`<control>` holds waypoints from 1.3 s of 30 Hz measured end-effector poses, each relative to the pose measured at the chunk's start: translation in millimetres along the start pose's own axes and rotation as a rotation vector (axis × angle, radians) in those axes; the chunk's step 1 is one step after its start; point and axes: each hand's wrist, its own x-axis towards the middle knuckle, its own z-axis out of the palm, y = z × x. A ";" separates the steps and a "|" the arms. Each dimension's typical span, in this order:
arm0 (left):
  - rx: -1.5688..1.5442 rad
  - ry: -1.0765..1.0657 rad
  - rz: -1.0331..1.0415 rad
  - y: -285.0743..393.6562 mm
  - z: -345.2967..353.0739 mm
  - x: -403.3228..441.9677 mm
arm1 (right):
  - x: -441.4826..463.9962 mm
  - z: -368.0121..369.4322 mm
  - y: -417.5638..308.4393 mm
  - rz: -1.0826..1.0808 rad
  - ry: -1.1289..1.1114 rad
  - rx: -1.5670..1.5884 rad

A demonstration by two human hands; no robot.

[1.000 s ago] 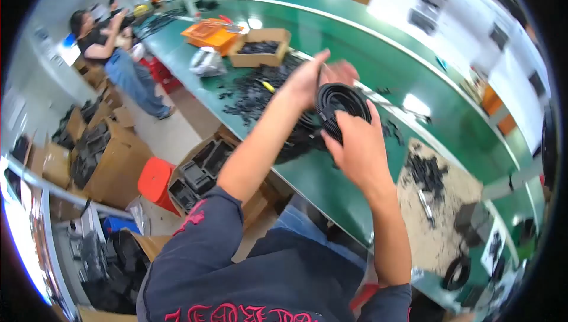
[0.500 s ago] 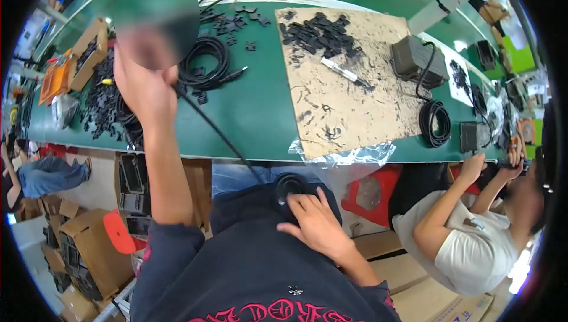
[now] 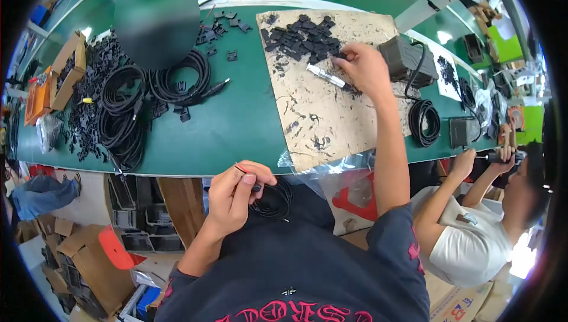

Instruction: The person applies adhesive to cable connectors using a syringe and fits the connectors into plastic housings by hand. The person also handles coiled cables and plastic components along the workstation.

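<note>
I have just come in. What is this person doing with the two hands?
The left hand holds a black cable, looped above the lap. The right hand is at the edge of a pile of small black parts on a stained board. More coiled cables lie on the green table.

Coiled cable (image 3: 283,199): black, looped in rounds, held above the lap beside the table edge, a short red tip at its raised end
Plastic clips (image 3: 303,38): small, black, flat, loosely heaped on the upper part of the stained cardboard sheet (image 3: 322,118)
</note>
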 end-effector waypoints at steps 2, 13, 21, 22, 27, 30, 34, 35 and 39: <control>0.013 0.000 -0.059 2.0 -1.4 -0.9 | -8.6 -3.8 15.2 -0.059 -0.035 -0.008; 0.032 -0.035 -0.156 5.1 0.5 12.0 | -83.7 -20.6 -40.9 0.102 -0.036 1.202; 0.105 -0.137 -0.091 -0.1 -1.7 9.3 | -139.2 1.2 -117.3 0.100 -0.473 1.647; 0.118 -0.142 -0.064 -1.0 -2.2 7.5 | -140.9 2.3 -122.4 0.065 -0.475 1.642; 0.215 -0.115 0.078 -1.0 -0.6 5.9 | -139.6 -5.5 -134.4 -0.044 -0.551 1.474; 0.276 -0.156 0.120 -2.0 -5.3 5.8 | -138.1 -9.2 -131.3 -0.115 -0.527 1.362; 0.112 -0.114 0.075 -6.1 -4.7 0.4 | -140.5 -15.2 -131.0 -0.081 -0.571 1.232; -0.061 -0.131 -0.117 1.3 -5.7 -1.9 | -143.5 -12.6 -130.2 -0.142 -0.538 1.161; -0.024 -0.090 -0.163 0.7 -3.5 -0.5 | -153.5 -3.5 -135.6 -0.332 -0.374 0.886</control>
